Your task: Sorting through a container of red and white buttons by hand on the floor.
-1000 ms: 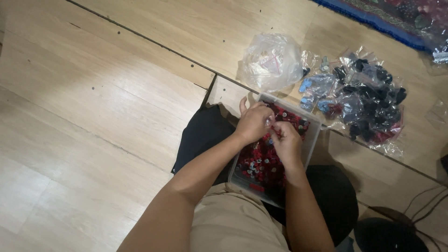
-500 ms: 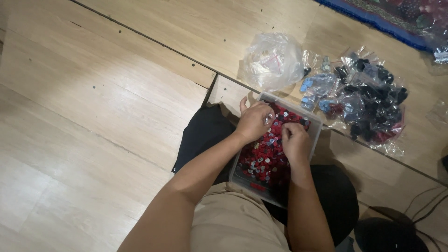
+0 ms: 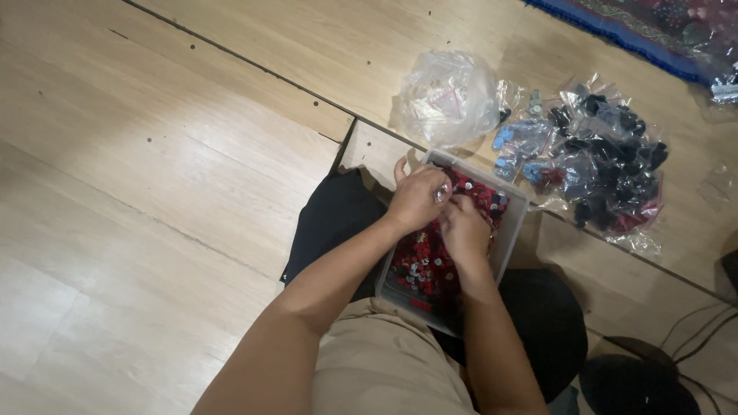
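On a pale wooden floor, a clear plastic bin of small red and black parts rests in the person's lap, where the left hand and right hand, both curled, pinch 1 tiny clear piece together, likely mid-assembly, which calls for fine finger alignment.

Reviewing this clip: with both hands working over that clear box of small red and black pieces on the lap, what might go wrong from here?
1. The clear plastic box rests on the person's lap, not on the wooden floor; a knee shift might tip it and scatter the small red and black pieces.
2. The left hand and right hand pinch something tiny together; it could slip and vanish among the pieces.
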